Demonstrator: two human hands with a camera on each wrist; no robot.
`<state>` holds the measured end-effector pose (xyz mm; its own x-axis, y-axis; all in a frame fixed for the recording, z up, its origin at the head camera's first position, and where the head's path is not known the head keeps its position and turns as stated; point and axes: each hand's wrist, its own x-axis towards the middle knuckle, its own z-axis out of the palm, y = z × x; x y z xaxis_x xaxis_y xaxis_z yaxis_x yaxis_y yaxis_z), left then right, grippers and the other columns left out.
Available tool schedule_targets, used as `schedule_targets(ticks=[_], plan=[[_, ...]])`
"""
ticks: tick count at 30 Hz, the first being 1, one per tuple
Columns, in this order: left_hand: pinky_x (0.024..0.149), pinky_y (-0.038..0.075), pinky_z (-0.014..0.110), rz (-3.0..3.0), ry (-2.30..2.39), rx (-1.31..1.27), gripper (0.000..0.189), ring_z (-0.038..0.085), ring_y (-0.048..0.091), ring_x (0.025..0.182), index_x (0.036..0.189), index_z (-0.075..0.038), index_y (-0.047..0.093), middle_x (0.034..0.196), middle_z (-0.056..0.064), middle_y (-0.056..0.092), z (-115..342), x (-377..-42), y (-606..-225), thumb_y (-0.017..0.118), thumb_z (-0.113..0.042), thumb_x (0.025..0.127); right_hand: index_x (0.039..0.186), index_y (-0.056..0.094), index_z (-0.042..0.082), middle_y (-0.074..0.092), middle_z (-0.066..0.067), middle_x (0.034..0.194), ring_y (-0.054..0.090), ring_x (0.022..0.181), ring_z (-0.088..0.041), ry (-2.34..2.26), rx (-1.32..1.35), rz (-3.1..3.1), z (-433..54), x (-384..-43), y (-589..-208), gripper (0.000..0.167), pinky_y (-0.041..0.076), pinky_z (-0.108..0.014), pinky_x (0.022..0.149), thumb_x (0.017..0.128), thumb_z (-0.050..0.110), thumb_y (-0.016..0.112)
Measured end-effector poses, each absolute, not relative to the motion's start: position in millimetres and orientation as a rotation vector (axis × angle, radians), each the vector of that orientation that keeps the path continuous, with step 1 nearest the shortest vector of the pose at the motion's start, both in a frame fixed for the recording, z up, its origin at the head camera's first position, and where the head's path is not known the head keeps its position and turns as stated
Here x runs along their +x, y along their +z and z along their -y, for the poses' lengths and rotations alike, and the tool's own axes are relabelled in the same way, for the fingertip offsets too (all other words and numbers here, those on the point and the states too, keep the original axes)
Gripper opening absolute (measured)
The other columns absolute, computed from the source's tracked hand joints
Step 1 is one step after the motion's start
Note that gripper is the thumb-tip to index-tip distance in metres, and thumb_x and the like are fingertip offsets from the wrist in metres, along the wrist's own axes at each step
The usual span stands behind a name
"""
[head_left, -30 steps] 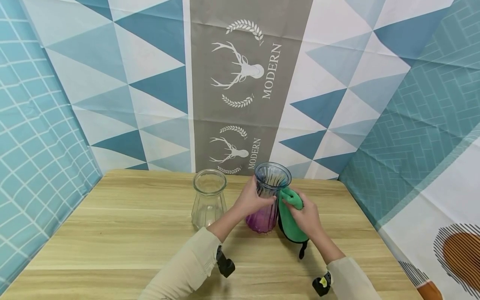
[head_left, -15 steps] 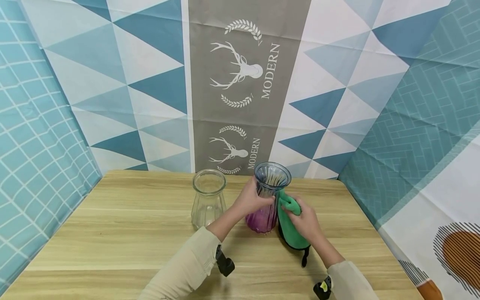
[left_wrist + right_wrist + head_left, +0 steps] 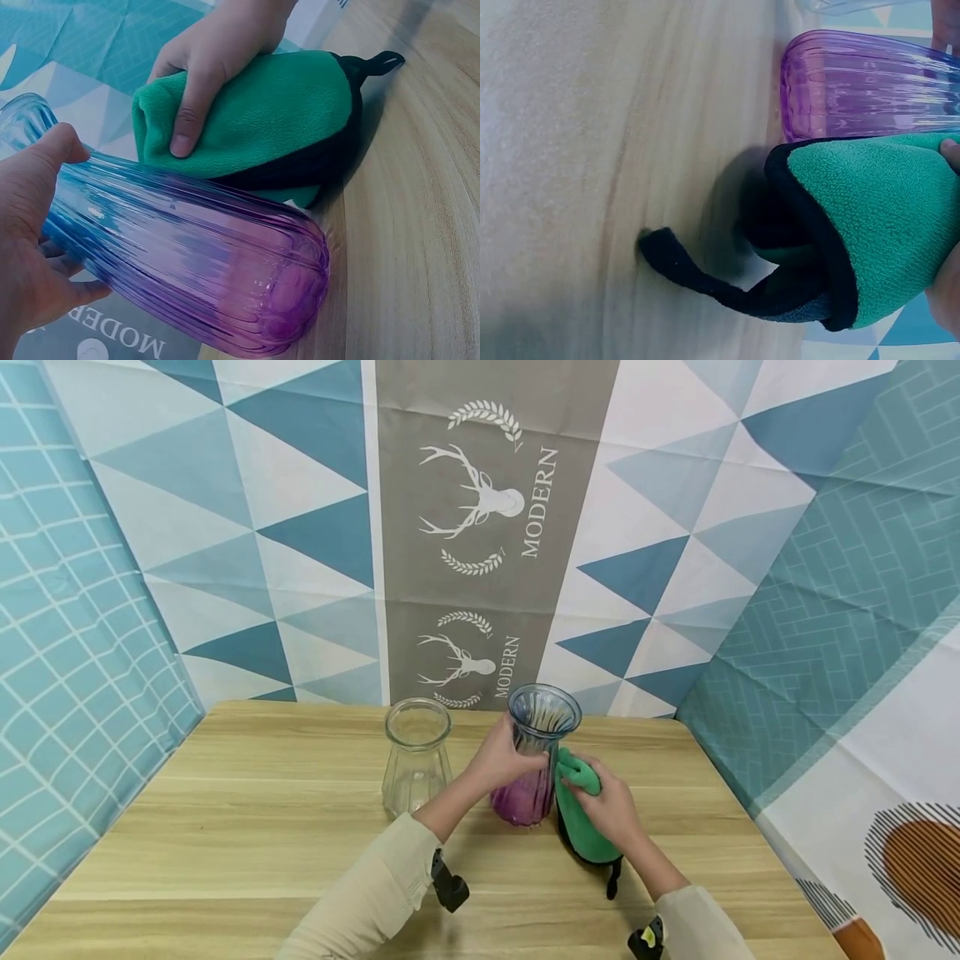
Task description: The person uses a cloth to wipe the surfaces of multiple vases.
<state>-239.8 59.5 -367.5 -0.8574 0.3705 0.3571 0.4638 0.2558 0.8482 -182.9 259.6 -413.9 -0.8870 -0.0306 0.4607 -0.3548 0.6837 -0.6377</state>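
Observation:
A ribbed glass vase [image 3: 522,793], blue at the rim and purple at the base, stands upright on the table. My left hand [image 3: 502,756] grips it round the neck, thumb on the near side. Right beside it, my right hand [image 3: 611,802] holds a folded green cloth [image 3: 581,822] with black edging, thumb on top in the left wrist view. The cloth [image 3: 277,112] lies along the vase's side there, its black loop hanging at the lower end. In the right wrist view the loop [image 3: 697,281] dangles over the wood, and only bits of the hand show.
A clear glass vase [image 3: 416,777] stands on the wooden table [image 3: 262,827] left of the coloured one, close to my left forearm. Behind the table's back edge hangs a patterned curtain [image 3: 315,568]; tile-print sheets [image 3: 75,610] flank the sides.
My right hand has moved slightly down along the vase with the cloth, and the cloth's loop hangs lower. The left hand and both vases stay in place.

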Motion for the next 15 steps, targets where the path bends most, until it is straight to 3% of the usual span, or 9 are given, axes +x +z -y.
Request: schedule_targets(ticks=[15], plan=[[0.104,0.041,0.039,2.454,-1.644,-0.798,0.075,0.025,0.052,0.121,0.135,-0.009,0.038,0.127,0.012,0.055,-59.2,-239.6,-366.4,0.076,-0.016,0.07,0.121,0.06,0.011,0.066,-0.014,0.115,0.065,0.101,-0.03,1.072,0.243,2.278,-251.2,-187.7,-393.8,0.042,0.054,-0.047,0.077,0.081,0.013,0.073]])
